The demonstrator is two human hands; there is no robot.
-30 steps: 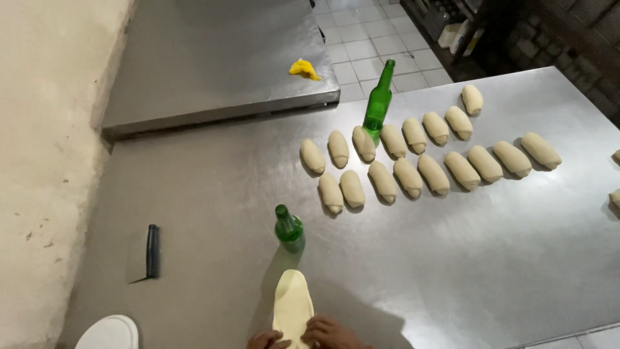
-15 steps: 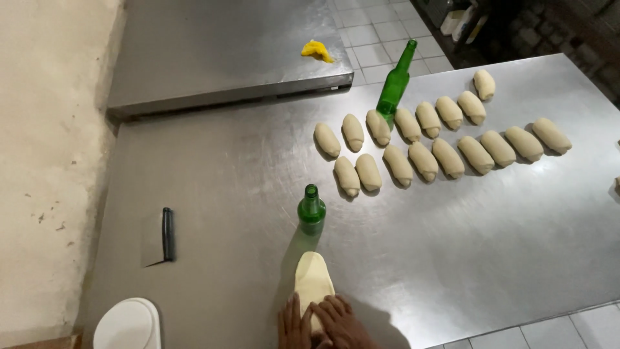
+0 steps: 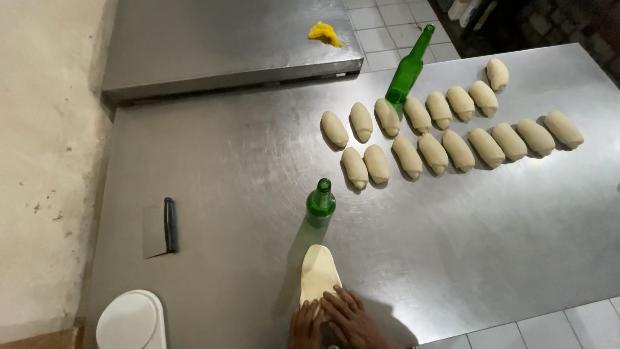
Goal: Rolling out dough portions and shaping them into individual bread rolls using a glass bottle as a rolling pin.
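Left hand (image 3: 305, 323) and right hand (image 3: 345, 313) lay flat, side by side, pressing the near end of the flattened dough piece (image 3: 318, 274) at the table's (image 3: 226, 168) near edge, as half a second earlier. Beyond stood the green bottle (image 3: 320, 203), farther off the shaped dough rolls (image 3: 445, 129); none had moved.

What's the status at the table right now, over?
Left hand and right hand flat on near end of dough piece. Green bottle upright just beyond it. Nothing between.

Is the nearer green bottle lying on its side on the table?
No, the nearer green bottle stands upright on the steel table, just beyond the flattened dough piece.
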